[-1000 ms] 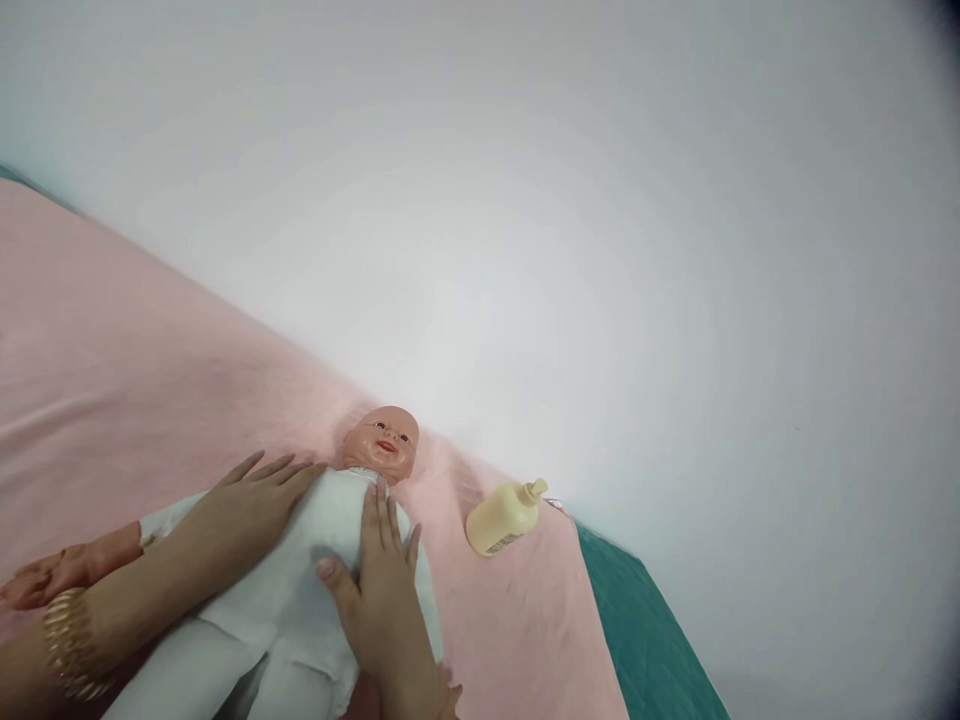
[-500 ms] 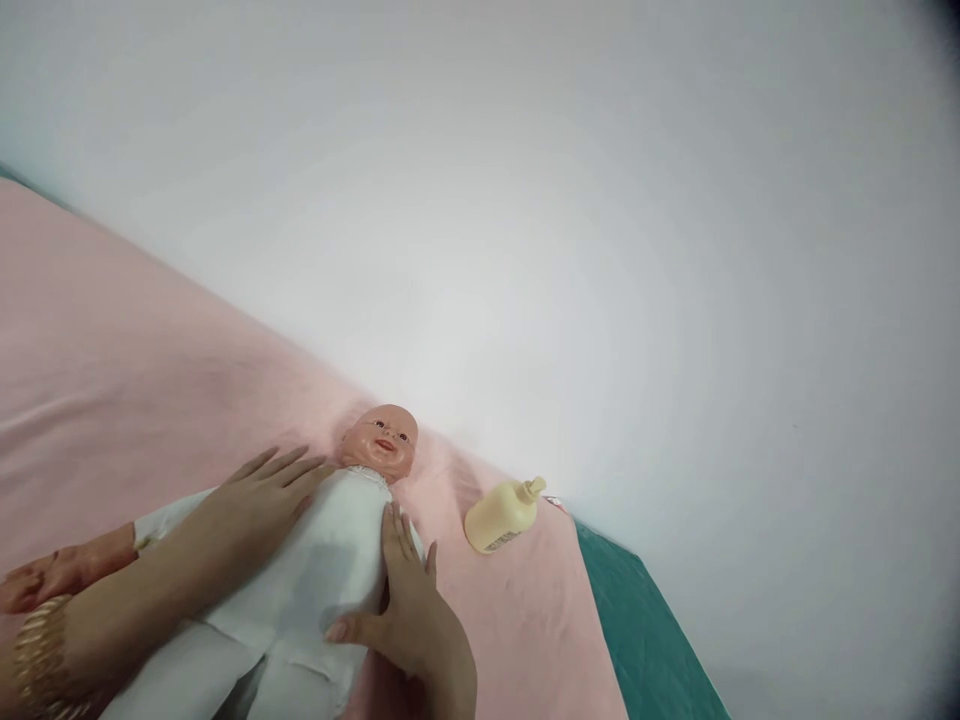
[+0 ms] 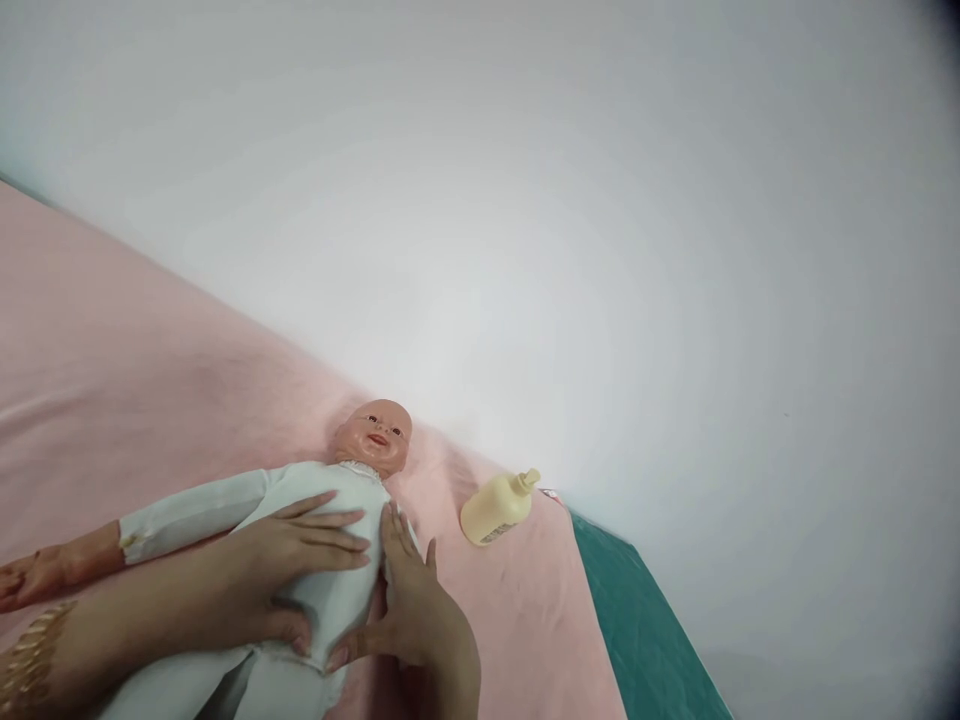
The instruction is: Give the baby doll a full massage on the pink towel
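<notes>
A baby doll (image 3: 352, 500) in a white cloth suit lies on its back, head toward the wall. Across its chest and belly rests my left hand (image 3: 300, 565), fingers spread and thumb near the waist. My right hand (image 3: 409, 600) lies against the doll's other side, its fingers stretched along the upper side of the torso and its thumb at the waist. Both hands touch the suit. One of the doll's arms (image 3: 199, 510) reaches out to the left; the other is mostly hidden by my right hand. A gold bracelet circles my left wrist.
A pale yellow pump bottle (image 3: 495, 510) stands right of the doll on a pink cloth (image 3: 536, 620). Green material (image 3: 637, 610) shows beyond the cloth's right edge. A white wall (image 3: 525, 220) rises directly behind the doll's head.
My left hand has moved from the doll's shoulder and arm down onto its chest and belly, uncovering the shoulder and sleeve. My right hand has stayed at the doll's side.
</notes>
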Tool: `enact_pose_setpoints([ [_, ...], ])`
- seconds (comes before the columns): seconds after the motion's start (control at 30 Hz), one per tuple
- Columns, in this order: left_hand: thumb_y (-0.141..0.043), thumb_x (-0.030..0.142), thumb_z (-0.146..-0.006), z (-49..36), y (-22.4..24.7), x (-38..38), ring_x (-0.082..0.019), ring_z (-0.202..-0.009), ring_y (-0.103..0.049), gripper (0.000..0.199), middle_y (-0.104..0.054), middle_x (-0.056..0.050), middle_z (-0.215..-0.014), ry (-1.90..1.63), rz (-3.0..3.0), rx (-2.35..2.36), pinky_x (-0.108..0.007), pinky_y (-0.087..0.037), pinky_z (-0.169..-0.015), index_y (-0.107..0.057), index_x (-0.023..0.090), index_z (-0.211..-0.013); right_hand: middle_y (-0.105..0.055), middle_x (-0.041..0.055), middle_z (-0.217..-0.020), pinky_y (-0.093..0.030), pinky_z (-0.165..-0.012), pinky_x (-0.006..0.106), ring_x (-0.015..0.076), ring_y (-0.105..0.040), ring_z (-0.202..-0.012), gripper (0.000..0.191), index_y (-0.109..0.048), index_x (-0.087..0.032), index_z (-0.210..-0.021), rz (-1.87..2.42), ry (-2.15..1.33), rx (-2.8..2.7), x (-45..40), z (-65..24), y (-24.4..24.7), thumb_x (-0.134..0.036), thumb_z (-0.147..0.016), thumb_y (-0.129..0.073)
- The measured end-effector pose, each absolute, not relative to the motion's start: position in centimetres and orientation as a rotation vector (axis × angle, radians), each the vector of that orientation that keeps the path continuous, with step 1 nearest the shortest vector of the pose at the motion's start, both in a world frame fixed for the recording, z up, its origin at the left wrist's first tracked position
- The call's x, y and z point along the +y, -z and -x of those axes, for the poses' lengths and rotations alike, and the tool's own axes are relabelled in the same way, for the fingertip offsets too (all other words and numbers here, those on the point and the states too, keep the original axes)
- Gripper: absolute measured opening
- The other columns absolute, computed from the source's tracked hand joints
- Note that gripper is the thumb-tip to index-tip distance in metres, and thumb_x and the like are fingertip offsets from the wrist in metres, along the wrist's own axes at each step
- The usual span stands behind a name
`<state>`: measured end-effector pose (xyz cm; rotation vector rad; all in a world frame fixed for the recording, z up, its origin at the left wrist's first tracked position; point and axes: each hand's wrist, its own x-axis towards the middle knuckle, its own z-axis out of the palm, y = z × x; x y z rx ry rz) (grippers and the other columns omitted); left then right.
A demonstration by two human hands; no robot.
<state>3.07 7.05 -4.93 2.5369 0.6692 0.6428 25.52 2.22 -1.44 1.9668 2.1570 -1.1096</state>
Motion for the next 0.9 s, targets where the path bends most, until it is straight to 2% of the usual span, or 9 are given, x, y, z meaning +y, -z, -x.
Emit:
enact_pose_setpoints([
  [0.1,-0.075,0.055,-0.076,-2.8,5.3,7.3,-0.028,-0.139,-0.040,0.075,-0.048,-0.004,-0.146,-0.574,-2.582,0.801,-0.044,-0.026,-0.118,-0.049,0.031,-0.142,0.004,0.0098,-0.163,0.010,-0.118,0.057,0.0267,0.009,-0.150,0.134,0.007,-0.018,-0.154,-1.985,1.118,2.190,2.1,-25.2,0.9,-0.050,-0.062,-0.085],
  [0.2,-0.059,0.051,-0.090,-2.9,6.4,7.9,-0.028,-0.140,-0.039,0.063,-0.043,-0.003,-0.149,-0.656,-2.648,0.902,-0.046,-0.027,-0.118,-0.043,0.029,-0.146,0.003,0.0102,-0.162,0.014,-0.116,0.058,0.0269,0.010,-0.150,0.134,0.005,-0.016,-0.154,-1.988,1.127,2.204,2.1,-25.0,0.6,-0.051,-0.061,-0.085],
  [0.3,-0.046,0.043,-0.097,-2.9,7.6,8.8,-0.028,-0.137,-0.043,0.049,-0.048,-0.002,-0.146,-0.775,-2.622,1.138,-0.053,-0.026,-0.117,-0.047,0.030,-0.144,0.006,0.0096,-0.162,0.013,-0.117,0.057,0.0266,0.012,-0.150,0.134,0.007,-0.015,-0.154,-1.993,1.137,2.188,2.2,-25.1,0.8,-0.050,-0.062,-0.085],
  [0.4,-0.039,0.033,-0.099,-2.3,8.8,9.8,-0.031,-0.131,-0.049,0.042,-0.058,-0.006,-0.137,-0.863,-2.581,1.390,-0.062,-0.021,-0.115,-0.057,0.024,-0.135,0.006,0.0098,-0.162,0.015,-0.116,0.058,0.0271,0.012,-0.150,0.134,0.007,-0.016,-0.153,-1.997,1.145,2.187,2.2,-25.2,1.0,-0.049,-0.062,-0.085],
  [0.5,-0.033,0.016,-0.093,-1.6,10.0,10.4,-0.034,-0.128,-0.052,0.044,-0.064,-0.009,-0.129,-0.951,-2.615,1.521,-0.065,-0.018,-0.114,-0.064,0.020,-0.124,0.004,0.0098,-0.162,0.015,-0.115,0.058,0.0272,0.011,-0.150,0.135,0.007,-0.016,-0.153,-1.999,1.153,2.192,2.1,-25.0,0.6,-0.049,-0.061,-0.086],
  [0.6,-0.030,0.005,-0.086,-1.1,10.9,10.6,-0.034,-0.126,-0.053,0.051,-0.065,-0.009,-0.128,-0.955,-2.676,1.524,-0.065,-0.017,-0.114,-0.064,0.021,-0.121,0.003,0.0090,-0.162,0.012,-0.117,0.057,0.0271,0.009,-0.150,0.129,0.005,-0.016,-0.153,-2.051,1.129,2.189,1.7,-23.9,-0.7,-0.052,-0.066,-0.082],
  [0.73,-0.030,0.006,-0.085,-1.1,11.6,10.7,-0.034,-0.124,-0.055,0.053,-0.065,-0.011,-0.128,-0.897,-2.702,1.522,-0.066,-0.021,-0.112,-0.062,0.021,-0.124,0.001,0.0044,-0.162,0.007,-0.120,0.055,0.0268,0.007,-0.150,0.108,-0.004,-0.018,-0.155,-2.027,1.061,2.273,0.7,-21.2,-2.3,-0.063,-0.079,-0.066],
  [0.9,-0.035,0.008,-0.080,-1.0,11.7,11.0,-0.034,-0.125,-0.054,0.056,-0.062,-0.011,-0.132,-0.834,-2.683,1.534,-0.064,-0.025,-0.112,-0.065,0.022,-0.125,-0.024,-0.0108,-0.158,0.016,-0.120,0.048,0.0221,-0.008,-0.151,0.066,-0.029,-0.039,-0.150,-1.562,1.225,2.682,-0.5,-18.3,-1.8,-0.064,-0.092,-0.046],
])
